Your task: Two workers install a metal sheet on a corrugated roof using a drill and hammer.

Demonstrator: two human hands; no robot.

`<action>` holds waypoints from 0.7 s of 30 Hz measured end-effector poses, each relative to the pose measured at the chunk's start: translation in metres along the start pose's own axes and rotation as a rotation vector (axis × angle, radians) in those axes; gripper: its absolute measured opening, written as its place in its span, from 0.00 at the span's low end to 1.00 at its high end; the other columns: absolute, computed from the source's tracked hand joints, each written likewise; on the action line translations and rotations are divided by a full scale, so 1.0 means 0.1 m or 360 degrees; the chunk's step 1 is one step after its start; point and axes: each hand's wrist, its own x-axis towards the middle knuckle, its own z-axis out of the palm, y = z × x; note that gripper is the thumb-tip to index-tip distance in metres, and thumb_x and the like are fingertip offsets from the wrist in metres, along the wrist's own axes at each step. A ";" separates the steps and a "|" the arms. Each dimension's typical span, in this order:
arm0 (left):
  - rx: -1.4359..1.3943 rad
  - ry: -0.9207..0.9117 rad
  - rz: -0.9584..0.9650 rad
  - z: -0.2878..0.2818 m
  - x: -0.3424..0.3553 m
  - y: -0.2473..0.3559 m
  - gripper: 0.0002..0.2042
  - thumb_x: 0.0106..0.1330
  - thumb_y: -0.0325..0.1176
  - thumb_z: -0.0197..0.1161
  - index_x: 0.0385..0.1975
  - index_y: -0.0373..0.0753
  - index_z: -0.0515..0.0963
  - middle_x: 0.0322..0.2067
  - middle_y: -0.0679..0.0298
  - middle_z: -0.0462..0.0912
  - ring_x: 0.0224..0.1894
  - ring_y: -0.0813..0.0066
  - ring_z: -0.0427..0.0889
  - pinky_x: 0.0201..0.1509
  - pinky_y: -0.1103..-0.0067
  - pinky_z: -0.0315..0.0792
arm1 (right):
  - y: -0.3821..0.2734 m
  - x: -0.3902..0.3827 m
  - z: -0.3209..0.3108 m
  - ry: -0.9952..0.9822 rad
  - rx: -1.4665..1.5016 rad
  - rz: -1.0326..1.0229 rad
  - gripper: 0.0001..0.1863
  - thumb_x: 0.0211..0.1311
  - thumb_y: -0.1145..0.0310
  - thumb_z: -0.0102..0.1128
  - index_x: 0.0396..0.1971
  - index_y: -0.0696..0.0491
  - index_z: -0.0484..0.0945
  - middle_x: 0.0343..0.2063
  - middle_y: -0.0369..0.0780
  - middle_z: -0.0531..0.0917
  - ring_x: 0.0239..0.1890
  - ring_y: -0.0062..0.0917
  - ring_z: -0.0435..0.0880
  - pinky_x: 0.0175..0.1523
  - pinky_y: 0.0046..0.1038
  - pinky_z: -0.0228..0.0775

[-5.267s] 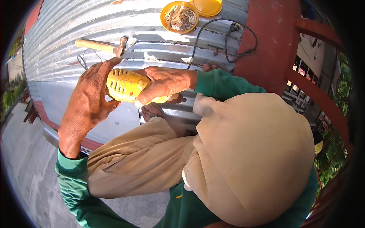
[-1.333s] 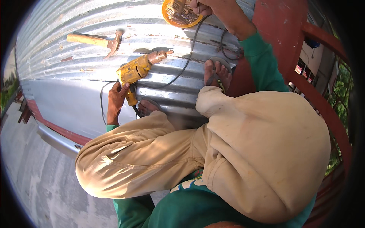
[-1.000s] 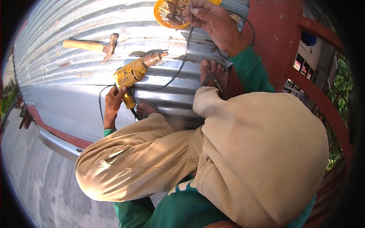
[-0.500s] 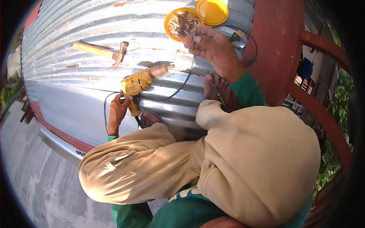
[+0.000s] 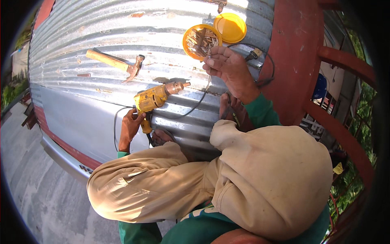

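Observation:
My left hand (image 5: pixel 131 125) is closed on the handle of a yellow electric drill (image 5: pixel 151 99), which lies on its side over the corrugated metal sheet (image 5: pixel 118 44). Its metal chuck points right, toward my right side. Just in front of the yellow tub (image 5: pixel 185 48), my right hand (image 5: pixel 231 70) pinches a thin metal piece (image 5: pixel 209 57) between thumb and fingers. Most of that piece is covered by the fingers, so its exact kind is unclear. Many small slim pieces and a dark tool fill the tub. Its yellow lid (image 5: pixel 230 27) lies beside it.
A claw hammer (image 5: pixel 107 59) with a wooden handle lies at the left. The drill's black cord (image 5: pixel 199 99) loops across the ridges to a plug (image 5: pixel 254 53). Red metal framing (image 5: pixel 298 61) borders the right. Low at left is a grey concrete surface (image 5: pixel 36 175).
The drill's chuck, smeared before, now shows sharply. My right hand has shifted slightly nearer me against the tub, still pinching the thin metal piece. The whole view has moved a little.

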 end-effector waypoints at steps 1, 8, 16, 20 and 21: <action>0.0009 -0.0035 -0.0015 0.00 0.01 0.02 0.23 0.65 0.39 0.69 0.53 0.28 0.77 0.33 0.51 0.88 0.32 0.72 0.85 0.36 0.77 0.77 | 0.00 0.00 0.00 0.0000 -0.0005 -0.0001 0.21 0.63 0.71 0.65 0.53 0.63 0.71 0.43 0.43 0.82 0.43 0.25 0.83 0.53 0.27 0.78; 0.0020 -0.0042 -0.0072 0.05 0.04 0.01 0.20 0.67 0.39 0.68 0.51 0.31 0.78 0.34 0.54 0.88 0.35 0.76 0.84 0.42 0.78 0.76 | 0.03 -0.03 -0.08 0.0021 -0.0030 -0.0027 0.19 0.63 0.71 0.66 0.51 0.60 0.74 0.41 0.38 0.83 0.42 0.20 0.81 0.49 0.22 0.74; 0.0179 -0.0061 -0.0009 -0.11 0.07 -0.01 0.25 0.63 0.42 0.71 0.54 0.30 0.77 0.42 0.49 0.87 0.43 0.64 0.86 0.46 0.73 0.79 | 0.14 -0.13 -0.18 -0.0045 -0.0337 -0.0042 0.18 0.65 0.68 0.64 0.51 0.61 0.75 0.43 0.40 0.83 0.43 0.21 0.82 0.50 0.24 0.74; 0.0440 0.0105 0.0028 -0.42 0.18 0.25 0.32 0.61 0.44 0.73 0.58 0.26 0.73 0.47 0.43 0.83 0.48 0.55 0.85 0.50 0.69 0.79 | 0.30 -0.30 -0.21 -0.0101 -0.0384 0.0251 0.18 0.70 0.68 0.58 0.53 0.64 0.73 0.42 0.41 0.82 0.44 0.23 0.83 0.51 0.25 0.75; 0.0457 0.0084 0.0007 -0.49 0.18 0.40 0.34 0.60 0.45 0.73 0.59 0.27 0.72 0.47 0.42 0.83 0.49 0.54 0.84 0.52 0.68 0.79 | 0.39 -0.31 -0.20 -0.0115 -0.0267 0.0312 0.17 0.72 0.69 0.55 0.53 0.64 0.72 0.40 0.40 0.81 0.45 0.23 0.82 0.51 0.24 0.75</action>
